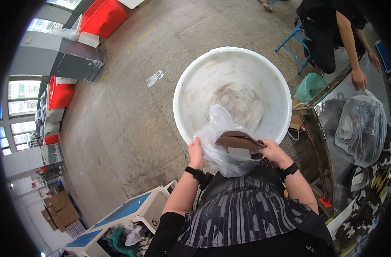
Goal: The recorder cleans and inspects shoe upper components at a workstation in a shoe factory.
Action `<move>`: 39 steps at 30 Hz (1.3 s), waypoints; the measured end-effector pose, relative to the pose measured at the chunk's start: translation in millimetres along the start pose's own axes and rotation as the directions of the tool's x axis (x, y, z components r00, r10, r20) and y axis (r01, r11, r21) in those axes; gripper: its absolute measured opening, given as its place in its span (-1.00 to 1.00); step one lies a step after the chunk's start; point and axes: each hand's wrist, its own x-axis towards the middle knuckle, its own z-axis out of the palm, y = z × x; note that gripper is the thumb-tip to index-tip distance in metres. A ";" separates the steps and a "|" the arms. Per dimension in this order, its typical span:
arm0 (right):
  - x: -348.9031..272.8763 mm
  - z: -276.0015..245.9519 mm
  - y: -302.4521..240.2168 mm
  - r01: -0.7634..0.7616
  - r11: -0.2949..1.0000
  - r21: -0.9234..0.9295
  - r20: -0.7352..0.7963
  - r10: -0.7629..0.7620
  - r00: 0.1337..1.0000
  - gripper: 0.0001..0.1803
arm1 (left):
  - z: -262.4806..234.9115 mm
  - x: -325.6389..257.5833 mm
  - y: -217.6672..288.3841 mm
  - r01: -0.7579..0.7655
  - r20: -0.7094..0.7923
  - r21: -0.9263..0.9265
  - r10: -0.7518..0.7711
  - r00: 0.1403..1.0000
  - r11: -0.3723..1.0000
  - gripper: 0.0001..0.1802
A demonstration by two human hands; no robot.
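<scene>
My left hand (pixel 196 154) grips the edge of a see-through plastic bag (pixel 219 156), its fingers closed on the film. In my right hand (pixel 274 153) is a brown flat piece with a rounded end (pixel 234 139), shaped like a shoe sole. That piece lies over the bag's upper part, and I cannot tell whether it is inside the mouth. A small pale block (pixel 239 151) shows just below it. Both hands are at the near rim of a large round white tub (pixel 178 100). Crumpled see-through plastic (pixel 242 103) lies on the tub's bottom.
At right a metal-topped table (pixel 332 124) bears a filled plastic bag (pixel 361 128) and camouflage-patterned pieces (pixel 371 188). A co-worker's hand (pixel 359 79) touches that table, near a blue stool (pixel 296 45) and a green bag-lined bin (pixel 311 87). A white-and-blue machine (pixel 127 210) stands lower left.
</scene>
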 end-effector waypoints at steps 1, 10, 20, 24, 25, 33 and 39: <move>0.3 -2.7 -4.2 -0.055 0.993 0.108 -0.005 0.056 0.998 -0.74 | 0.5 9.7 1.7 -0.013 -0.088 -0.105 0.004 0.996 0.994 -0.73; -12.8 -61.3 39.1 0.556 0.377 0.741 -0.657 0.237 0.716 -0.47 | -58.0 43.3 3.8 -0.274 -0.143 0.009 0.273 0.951 0.962 -0.74; -119.0 -71.8 52.0 0.512 0.346 0.786 -0.618 0.415 0.668 -0.53 | 14.5 4.8 105.4 -0.684 0.335 0.467 0.603 0.724 0.561 -0.60; -175.6 -93.9 62.2 0.606 0.444 0.660 -0.746 0.290 0.600 -0.68 | 106.7 -34.0 106.3 -0.699 0.607 0.434 0.388 0.693 0.569 -0.41; -200.4 -98.8 42.4 0.622 0.444 0.645 -0.758 0.267 0.596 -0.72 | 126.1 -53.3 105.0 -0.596 0.651 0.428 0.225 0.725 0.680 -0.35; -400.1 -196.2 132.5 0.910 0.415 0.010 -0.904 0.393 -0.169 -0.58 | 200.0 -72.9 52.7 -0.794 0.829 0.468 0.117 0.546 0.388 -0.73; -520.9 -278.6 265.6 0.939 0.309 -0.150 -0.762 0.570 -0.309 -0.65 | 299.4 -166.2 23.8 -0.825 0.846 0.533 -0.121 0.519 0.189 -0.91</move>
